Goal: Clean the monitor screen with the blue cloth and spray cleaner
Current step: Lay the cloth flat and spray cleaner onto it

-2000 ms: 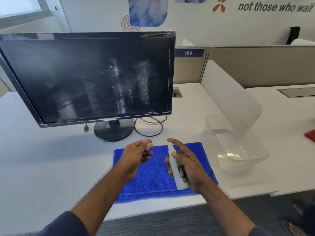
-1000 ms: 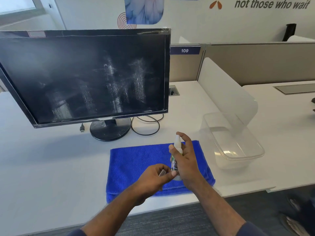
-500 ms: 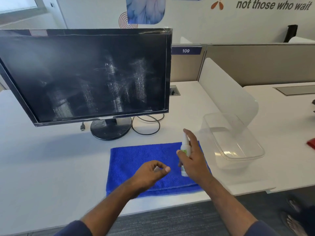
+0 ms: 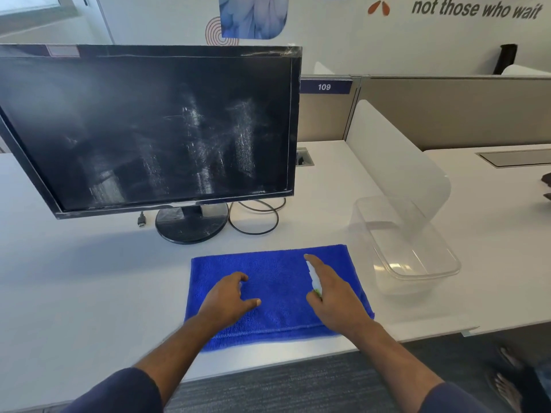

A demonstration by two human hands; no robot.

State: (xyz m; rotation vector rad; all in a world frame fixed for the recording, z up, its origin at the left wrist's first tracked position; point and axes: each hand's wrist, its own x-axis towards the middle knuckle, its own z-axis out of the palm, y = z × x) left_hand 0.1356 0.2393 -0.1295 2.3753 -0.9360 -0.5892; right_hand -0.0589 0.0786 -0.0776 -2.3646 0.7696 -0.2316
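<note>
Prep step: right hand (image 4: 334, 296) grips spray bottle (image 4: 313, 278), index on nozzle, over blue cloth (image 4: 277, 272) at table's 6 o'clock. Left hand (image 4: 229, 296) rests there, fingers loosely curled; whether it holds anything, can't tell. Next: aim at smeared monitor (image 4: 155, 129), 11 o'clock.

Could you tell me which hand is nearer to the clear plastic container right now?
The right hand, holding the spray bottle over the blue cloth, is nearer the clear plastic container. The left hand is farther away, over the cloth's left part.

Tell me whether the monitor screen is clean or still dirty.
Dirty. The monitor screen is dark, with whitish streaks and smears across its middle and lower part.
</note>
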